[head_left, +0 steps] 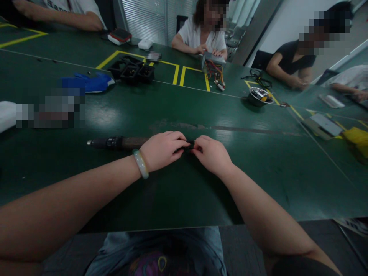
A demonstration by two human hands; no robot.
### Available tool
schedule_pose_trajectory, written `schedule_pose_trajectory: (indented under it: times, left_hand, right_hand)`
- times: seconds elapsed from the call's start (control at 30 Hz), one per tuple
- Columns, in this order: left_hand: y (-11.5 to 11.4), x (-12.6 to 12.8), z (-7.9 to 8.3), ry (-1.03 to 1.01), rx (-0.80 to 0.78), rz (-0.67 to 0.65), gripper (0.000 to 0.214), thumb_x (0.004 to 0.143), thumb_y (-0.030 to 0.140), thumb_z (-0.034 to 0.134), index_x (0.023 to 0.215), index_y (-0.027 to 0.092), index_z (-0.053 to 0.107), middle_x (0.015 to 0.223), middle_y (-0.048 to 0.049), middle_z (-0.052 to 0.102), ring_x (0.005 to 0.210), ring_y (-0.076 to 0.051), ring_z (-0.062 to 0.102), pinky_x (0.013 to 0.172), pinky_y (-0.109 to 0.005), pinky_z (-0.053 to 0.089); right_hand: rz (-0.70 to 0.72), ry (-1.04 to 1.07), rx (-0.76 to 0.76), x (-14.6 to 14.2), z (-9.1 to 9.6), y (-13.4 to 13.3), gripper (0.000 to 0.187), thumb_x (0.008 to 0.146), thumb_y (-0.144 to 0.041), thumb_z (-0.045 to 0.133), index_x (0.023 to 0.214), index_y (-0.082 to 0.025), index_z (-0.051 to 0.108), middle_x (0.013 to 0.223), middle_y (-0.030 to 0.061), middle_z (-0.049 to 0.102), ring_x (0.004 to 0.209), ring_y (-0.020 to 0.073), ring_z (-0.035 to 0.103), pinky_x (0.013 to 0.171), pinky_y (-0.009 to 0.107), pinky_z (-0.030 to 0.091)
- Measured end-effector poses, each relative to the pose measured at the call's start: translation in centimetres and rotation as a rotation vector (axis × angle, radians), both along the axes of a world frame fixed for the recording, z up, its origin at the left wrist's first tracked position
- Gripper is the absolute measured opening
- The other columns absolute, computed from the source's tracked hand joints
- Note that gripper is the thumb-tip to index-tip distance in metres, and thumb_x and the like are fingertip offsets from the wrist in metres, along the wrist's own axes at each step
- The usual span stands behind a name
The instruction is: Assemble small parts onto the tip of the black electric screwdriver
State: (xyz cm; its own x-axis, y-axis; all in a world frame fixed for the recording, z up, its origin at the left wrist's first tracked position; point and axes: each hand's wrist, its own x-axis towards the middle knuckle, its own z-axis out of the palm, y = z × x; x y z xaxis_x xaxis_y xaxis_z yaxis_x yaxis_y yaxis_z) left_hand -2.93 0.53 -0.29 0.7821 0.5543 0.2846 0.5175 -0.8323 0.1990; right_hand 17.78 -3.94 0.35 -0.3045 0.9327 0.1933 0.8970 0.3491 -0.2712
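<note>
My left hand [162, 150], with a pale bangle at the wrist, and my right hand [211, 154] meet over the green table [184, 111]. Both have curled fingers pinching a small black part [190, 145] between them; its shape is mostly hidden. Just left of my left hand lies a dark electric screwdriver [115, 143], its tip pointing left and its rear end hidden under my left hand.
Black plastic parts [132, 71] and a blue glove [87, 82] lie at the far left. A power supply with coloured wires [214, 67] sits before a person opposite. A metal bowl [259, 96] stands to the right, a yellow object [358, 137] at the right edge.
</note>
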Motion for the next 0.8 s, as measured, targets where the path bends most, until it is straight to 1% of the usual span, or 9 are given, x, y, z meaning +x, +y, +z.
schedule_pose_trajectory:
  times: [0.3, 0.4, 0.6, 0.8]
  left_hand:
    - [-0.06, -0.01, 0.11, -0.002, -0.007, 0.003, 0.032, 0.091, 0.026, 0.051, 0.120, 0.024, 0.065, 0.116, -0.0048, 0.061, 0.104, -0.020, 0.058, 0.090, -0.036, 0.049]
    - [-0.04, -0.02, 0.00, -0.007, -0.013, 0.004, 0.031, 0.091, 0.026, 0.051, 0.119, 0.024, 0.065, 0.116, -0.0046, 0.061, 0.104, -0.020, 0.058, 0.091, -0.036, 0.049]
    - [-0.10, -0.11, -0.08, -0.007, -0.009, 0.002, 0.032, 0.091, 0.025, 0.052, 0.120, 0.024, 0.064, 0.117, -0.0045, 0.061, 0.104, -0.020, 0.058, 0.091, -0.037, 0.049]
    - [-0.07, -0.02, 0.09, -0.006, -0.012, -0.002, 0.031, 0.091, 0.025, 0.052, 0.119, 0.023, 0.065, 0.117, -0.0050, 0.061, 0.104, -0.020, 0.058, 0.091, -0.037, 0.049]
  right_hand:
    - [-0.042, 0.133, 0.004, 0.49, -0.35, 0.31, 0.015, 0.085, -0.028, 0.068, 0.077, -0.019, 0.058, 0.083, -0.0003, 0.059, 0.072, 0.0115, 0.051, 0.062, 0.025, 0.034]
    - [-0.023, 0.095, 0.018, 0.73, -0.32, 0.45, 0.015, 0.084, -0.030, 0.069, 0.078, -0.020, 0.060, 0.082, -0.0008, 0.060, 0.072, 0.0117, 0.052, 0.064, 0.025, 0.034]
    - [0.035, -0.025, 0.029, 0.85, 0.04, 0.44, 0.011, 0.084, -0.027, 0.070, 0.081, -0.020, 0.062, 0.084, -0.0011, 0.061, 0.074, 0.0124, 0.053, 0.063, 0.025, 0.033]
    - [0.064, -0.056, 0.067, 0.84, 0.32, 0.36, 0.010, 0.084, -0.026, 0.069, 0.081, -0.020, 0.061, 0.084, -0.0007, 0.061, 0.074, 0.0129, 0.052, 0.065, 0.026, 0.033]
